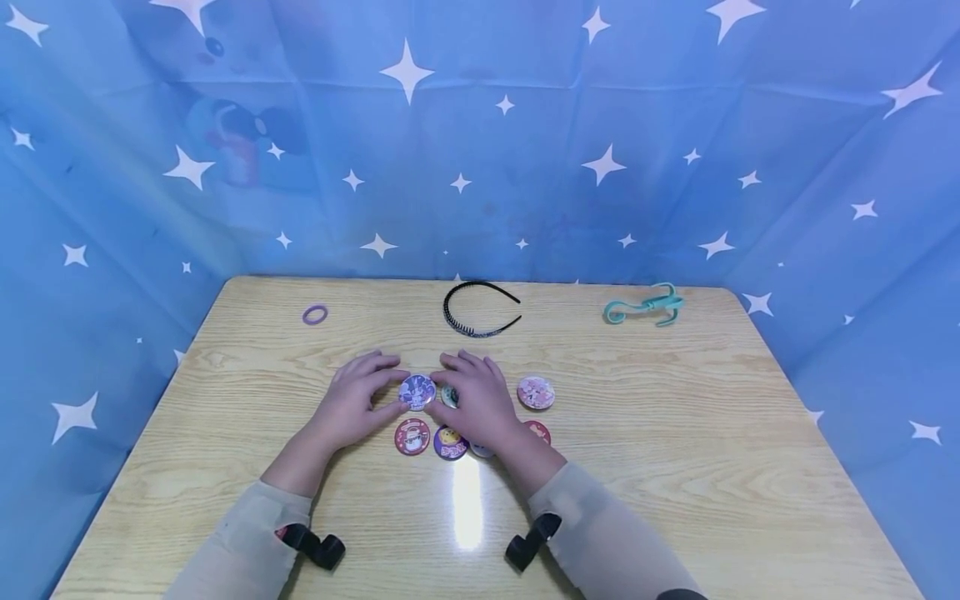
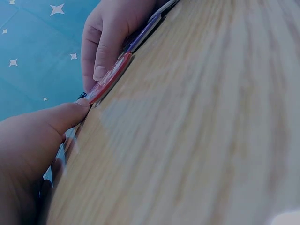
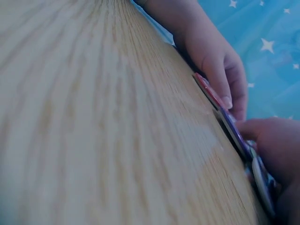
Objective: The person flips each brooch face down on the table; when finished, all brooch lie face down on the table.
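A round blue-purple pin badge [image 1: 417, 392] lies between both hands in the head view. My left hand [image 1: 351, 407] holds its left edge with thumb and forefinger, while my right hand [image 1: 480, 402] grips the right edge the same way. Under the right hand a green-edged badge [image 1: 449, 396] is partly covered. Nearer me lie a red badge [image 1: 412, 437] and a purple badge with a yellow figure [image 1: 451, 443]. A greyish badge [image 1: 482, 451] and another red badge [image 1: 537, 431] are partly hidden by the right hand and wrist. In both wrist views the badges appear edge-on.
A pink badge [image 1: 536, 392] lies right of the right hand. Along the back of the wooden table [image 1: 712, 467] are a purple hair tie [image 1: 315, 314], a black headband [image 1: 480, 333] and a teal clip-like object [image 1: 645, 307]. A blue starry curtain [image 1: 495, 142] hangs behind.
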`<act>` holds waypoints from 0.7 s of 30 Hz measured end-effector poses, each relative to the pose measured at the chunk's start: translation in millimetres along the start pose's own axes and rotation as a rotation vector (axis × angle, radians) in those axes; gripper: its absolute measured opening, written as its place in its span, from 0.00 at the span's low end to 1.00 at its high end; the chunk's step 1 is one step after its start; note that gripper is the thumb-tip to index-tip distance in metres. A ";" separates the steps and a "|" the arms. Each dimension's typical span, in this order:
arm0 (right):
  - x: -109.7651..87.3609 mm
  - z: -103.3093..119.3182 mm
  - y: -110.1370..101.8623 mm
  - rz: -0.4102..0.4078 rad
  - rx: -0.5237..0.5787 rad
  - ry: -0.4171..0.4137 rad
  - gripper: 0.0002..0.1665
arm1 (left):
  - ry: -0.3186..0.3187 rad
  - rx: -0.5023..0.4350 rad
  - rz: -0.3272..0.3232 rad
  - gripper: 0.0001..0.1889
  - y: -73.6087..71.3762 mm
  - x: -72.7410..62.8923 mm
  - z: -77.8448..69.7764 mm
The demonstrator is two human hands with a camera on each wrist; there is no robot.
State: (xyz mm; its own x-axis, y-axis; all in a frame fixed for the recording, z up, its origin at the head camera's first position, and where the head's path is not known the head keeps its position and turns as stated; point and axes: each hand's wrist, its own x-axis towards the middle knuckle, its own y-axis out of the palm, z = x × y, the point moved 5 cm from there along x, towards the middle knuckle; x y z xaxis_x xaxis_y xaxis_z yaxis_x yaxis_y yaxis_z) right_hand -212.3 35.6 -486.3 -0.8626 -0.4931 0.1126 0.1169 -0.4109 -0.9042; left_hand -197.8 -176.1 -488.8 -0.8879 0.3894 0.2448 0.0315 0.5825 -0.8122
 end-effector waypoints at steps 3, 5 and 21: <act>0.1 -0.4 0.6 0.002 -0.001 -0.001 0.31 | 0.005 0.000 -0.007 0.26 0.0 0.0 0.0; 0.1 -0.2 0.0 -0.001 0.012 -0.001 0.31 | 0.004 -0.007 -0.011 0.26 0.1 0.0 0.0; 0.2 2.9 -0.8 -0.004 0.053 0.035 0.30 | 0.008 -0.053 -0.022 0.21 0.3 -0.4 0.4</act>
State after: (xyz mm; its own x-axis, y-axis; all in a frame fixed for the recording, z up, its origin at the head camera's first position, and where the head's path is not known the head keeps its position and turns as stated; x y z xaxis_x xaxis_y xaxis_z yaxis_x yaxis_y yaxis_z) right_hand -211.2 33.7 -484.4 -0.8796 -0.4649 0.1007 0.1387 -0.4533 -0.8805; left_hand -197.6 -176.3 -489.4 -0.8849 0.3818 0.2667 0.0365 0.6278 -0.7775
